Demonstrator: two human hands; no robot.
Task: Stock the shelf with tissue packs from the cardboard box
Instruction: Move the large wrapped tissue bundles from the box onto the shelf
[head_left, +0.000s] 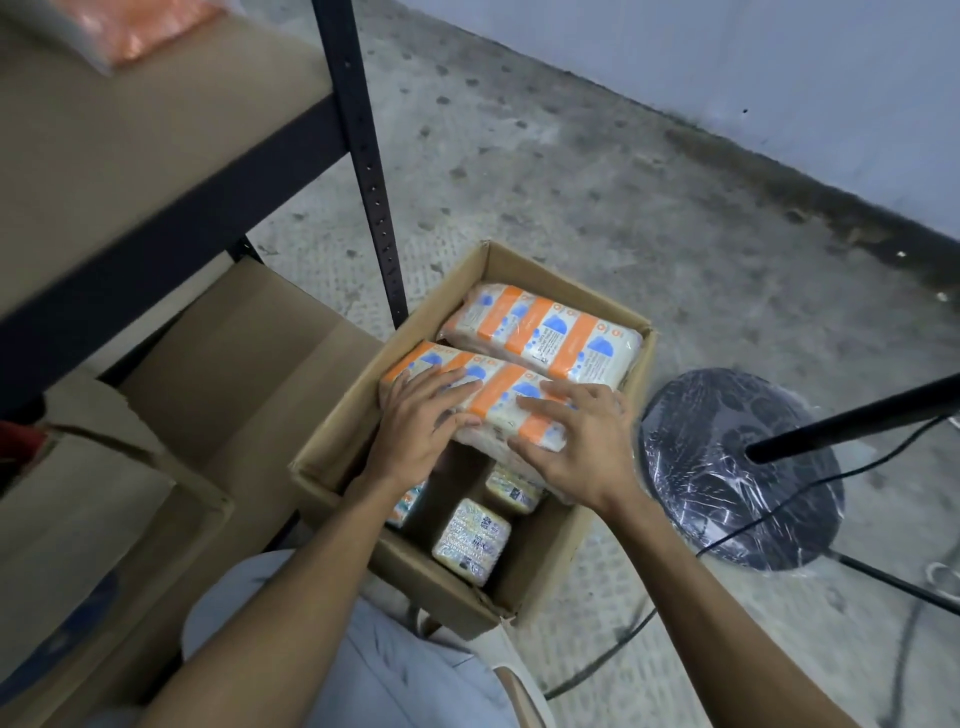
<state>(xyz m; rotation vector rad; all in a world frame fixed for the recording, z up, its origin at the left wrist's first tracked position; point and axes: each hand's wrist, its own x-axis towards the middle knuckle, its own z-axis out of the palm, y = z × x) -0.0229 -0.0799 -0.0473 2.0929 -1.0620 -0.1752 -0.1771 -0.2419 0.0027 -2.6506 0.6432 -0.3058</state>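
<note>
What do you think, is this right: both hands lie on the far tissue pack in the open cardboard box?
No. The head view shows the left hand and the right hand on the near tissue pack, not the far tissue pack, in the open cardboard box.

This looked like a stockroom or the back room of a shop rather than a home. A metal rack stood on the left, its dark upright (363, 156) punched with rows of holes and its shelf (130, 156) a plain brown board edged by a dark beam. Brown cartons (249, 353) sat on the lower level, and an open cardboard box (343, 431) beside the rack held wrapped tissue packs (545, 332) in bulk, all with the same orange-and-blue print. The floor (571, 182) was bare, stained concrete, and the pale wall (675, 52) was grimy along its foot. A round stand base (727, 493) wrapped in plastic film stood near the box, with a black cable (779, 512) trailing across it.
</note>
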